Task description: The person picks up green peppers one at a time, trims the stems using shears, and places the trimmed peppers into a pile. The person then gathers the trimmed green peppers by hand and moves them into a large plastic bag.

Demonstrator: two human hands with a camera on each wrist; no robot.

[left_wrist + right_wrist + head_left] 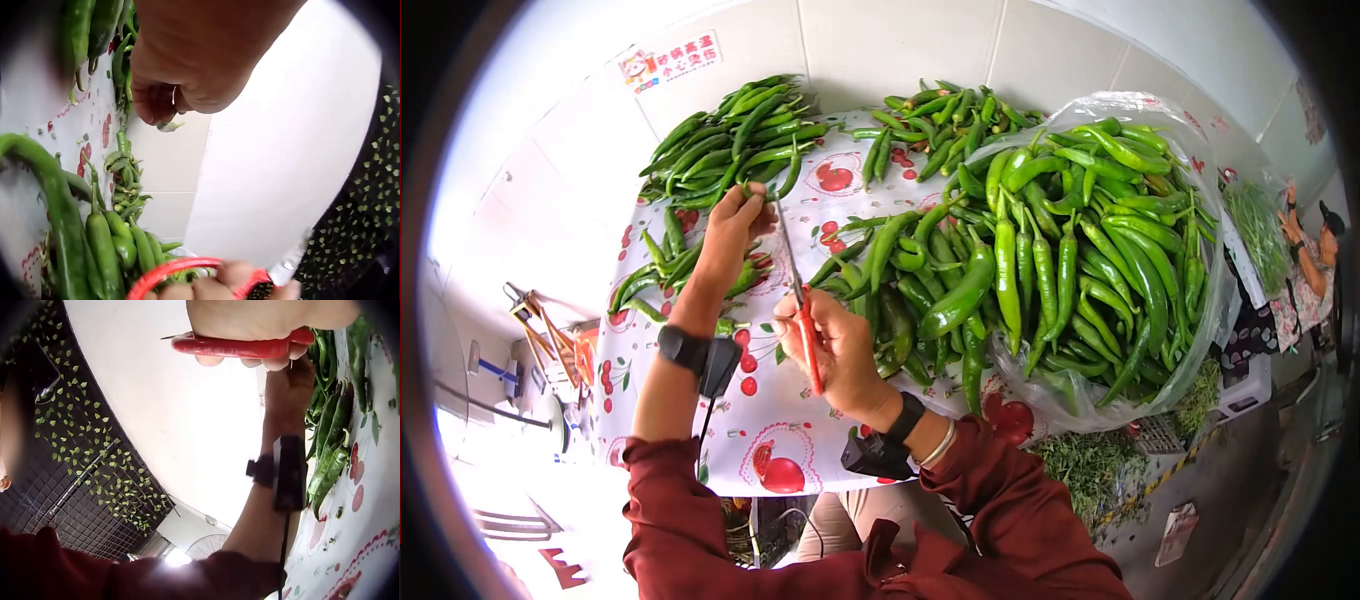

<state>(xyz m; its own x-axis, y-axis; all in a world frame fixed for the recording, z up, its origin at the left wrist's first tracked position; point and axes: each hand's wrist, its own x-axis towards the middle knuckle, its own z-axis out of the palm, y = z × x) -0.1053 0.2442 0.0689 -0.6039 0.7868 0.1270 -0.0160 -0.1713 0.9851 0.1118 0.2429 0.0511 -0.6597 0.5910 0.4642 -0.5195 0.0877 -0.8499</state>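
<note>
My left hand [735, 228] pinches a green chili pepper [170, 127] between thumb and fingertips; only a short pale-green end shows in the left wrist view, the rest hidden by the fingers. Red-handled scissors [808, 345] are gripped in my right hand [840, 350], their narrow metal blades pointing away toward the left hand. The blade tips reach close beside the left fingertips. Under the left forearm lies a small group of peppers [662, 262]. Just beyond the left hand rises a large pile of long green peppers [735, 135].
A big open plastic bag [1215, 300] of peppers [1055, 265] fills the table's right side. Another pepper pile [955, 120] lies against the tiled wall [900, 45]. A cherry-patterned cloth [670, 400] covers the table. At far right another person's hands [1290, 225] are near green stalks [1250, 230].
</note>
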